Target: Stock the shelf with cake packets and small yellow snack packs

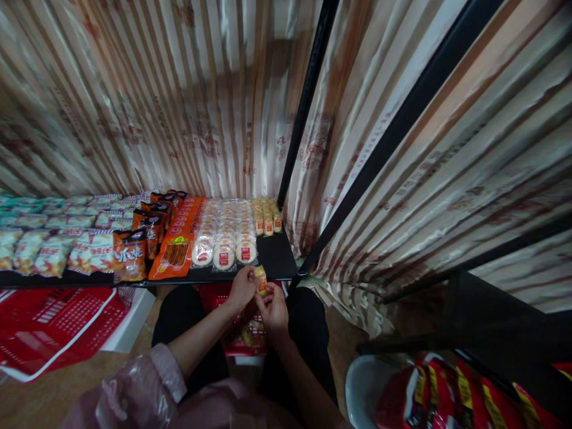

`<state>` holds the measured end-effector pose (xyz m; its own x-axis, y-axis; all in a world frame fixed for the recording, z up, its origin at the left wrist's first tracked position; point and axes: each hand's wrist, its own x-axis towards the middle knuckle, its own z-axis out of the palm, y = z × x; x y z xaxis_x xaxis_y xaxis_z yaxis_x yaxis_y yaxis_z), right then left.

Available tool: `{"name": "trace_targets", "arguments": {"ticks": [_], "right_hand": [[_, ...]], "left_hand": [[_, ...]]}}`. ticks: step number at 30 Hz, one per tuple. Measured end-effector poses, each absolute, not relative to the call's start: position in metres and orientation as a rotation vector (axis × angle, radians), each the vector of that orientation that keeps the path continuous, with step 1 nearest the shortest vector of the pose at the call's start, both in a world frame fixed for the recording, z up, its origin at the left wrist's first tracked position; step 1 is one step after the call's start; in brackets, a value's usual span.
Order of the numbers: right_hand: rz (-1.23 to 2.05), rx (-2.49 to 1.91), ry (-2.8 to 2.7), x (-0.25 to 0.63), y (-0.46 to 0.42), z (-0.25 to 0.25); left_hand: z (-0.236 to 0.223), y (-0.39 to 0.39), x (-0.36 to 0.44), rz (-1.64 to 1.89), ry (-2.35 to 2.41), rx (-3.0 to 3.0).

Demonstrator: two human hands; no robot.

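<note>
A small yellow snack packet with a red label is pinched between my two hands, just in front of the shelf's edge. My left hand grips it from the left side, and the fingers of my right hand close on its lower right. Similar yellow snack packets stand in rows at the shelf's right end. To their left are rows of round white crackers in clear wrappers. Below my hands, between my knees, a red basket contains more yellow packets, partly hidden by my arms.
The black shelf also carries orange flat packs, orange-brown bags and white snack bags. Black posts rise before a pleated curtain. A red basket lies left; red packages sit lower right.
</note>
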<state>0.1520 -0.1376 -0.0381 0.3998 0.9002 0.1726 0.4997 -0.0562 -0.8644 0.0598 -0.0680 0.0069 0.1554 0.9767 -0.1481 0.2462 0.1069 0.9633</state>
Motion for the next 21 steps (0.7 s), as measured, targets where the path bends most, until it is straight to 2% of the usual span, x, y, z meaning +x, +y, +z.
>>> {"name": "trace_targets", "arguments": {"ticks": [12, 21], "right_hand": [[0.402, -1.726, -1.249, 0.166, -0.094, -0.019], [0.407, -1.657, -1.197, 0.182, -0.050, -0.024]], "left_hand": [[0.032, -0.041, 0.080, 0.880, 1.341, 1.561], [0.021, -0.020, 0.097, 0.926, 1.295, 1.605]]}}
